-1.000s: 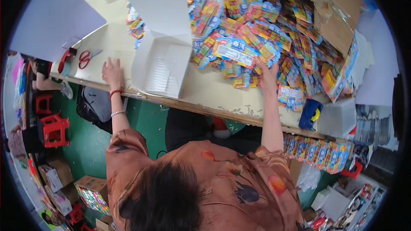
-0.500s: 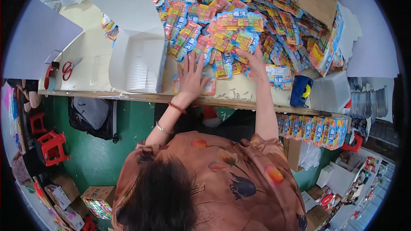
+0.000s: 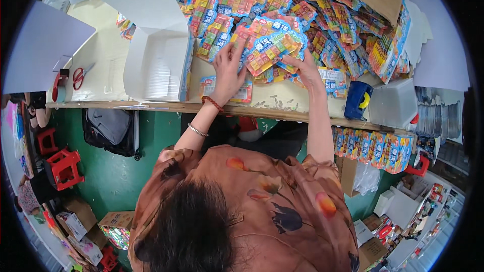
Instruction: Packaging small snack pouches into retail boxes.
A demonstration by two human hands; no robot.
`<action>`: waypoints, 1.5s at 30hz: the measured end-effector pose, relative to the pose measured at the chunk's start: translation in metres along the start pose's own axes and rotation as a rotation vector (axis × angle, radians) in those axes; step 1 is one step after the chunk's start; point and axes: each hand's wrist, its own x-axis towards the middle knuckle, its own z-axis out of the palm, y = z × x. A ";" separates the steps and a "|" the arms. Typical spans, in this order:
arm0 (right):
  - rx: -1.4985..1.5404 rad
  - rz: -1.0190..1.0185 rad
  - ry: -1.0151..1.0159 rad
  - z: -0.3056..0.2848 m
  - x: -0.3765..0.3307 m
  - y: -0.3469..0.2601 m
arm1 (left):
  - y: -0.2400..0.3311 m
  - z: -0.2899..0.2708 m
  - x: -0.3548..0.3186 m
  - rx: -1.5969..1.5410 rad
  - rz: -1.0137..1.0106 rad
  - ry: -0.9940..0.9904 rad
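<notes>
Several flat, colourful packets with wavy blue edges and bright block patterns [image 3: 272,53] are fanned in a loose bunch between my hands. My right hand [image 3: 305,72] grips the bunch at its lower right edge, thumb on top. At the left edge my left hand [image 3: 229,73] closes on the packets, its fingers partly hidden by them. Another packet [image 3: 243,93] lies flat on the table beside my left wrist. Behind my hands spreads a big heap of the same packets [image 3: 340,17]. To the left stands an open white box [image 3: 157,65] with its lid raised.
Red-handled scissors [image 3: 78,77] and a red tape dispenser [image 3: 60,83] lie at the table's left. A blue tape dispenser [image 3: 357,102] and a clear plastic bin [image 3: 390,105] stand at the right edge. Below are packed display boxes [image 3: 373,146], red stools [image 3: 65,170] and a black bag [image 3: 111,131].
My left hand has moved from the table edge up and right to the packets. My right hand has gathered the packets into a bunch, tilting the top one. The view has shifted slightly.
</notes>
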 end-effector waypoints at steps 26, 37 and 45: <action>0.123 -0.438 0.603 0.033 -0.043 0.031 | 0.011 -0.036 0.038 -0.142 -0.206 0.060; -0.092 -0.474 0.363 0.097 -0.033 0.022 | 0.066 -0.066 0.002 -0.445 -0.463 -0.054; -0.605 -0.380 -0.129 0.075 -0.031 0.031 | 0.001 -0.043 -0.031 -0.441 -0.019 -0.181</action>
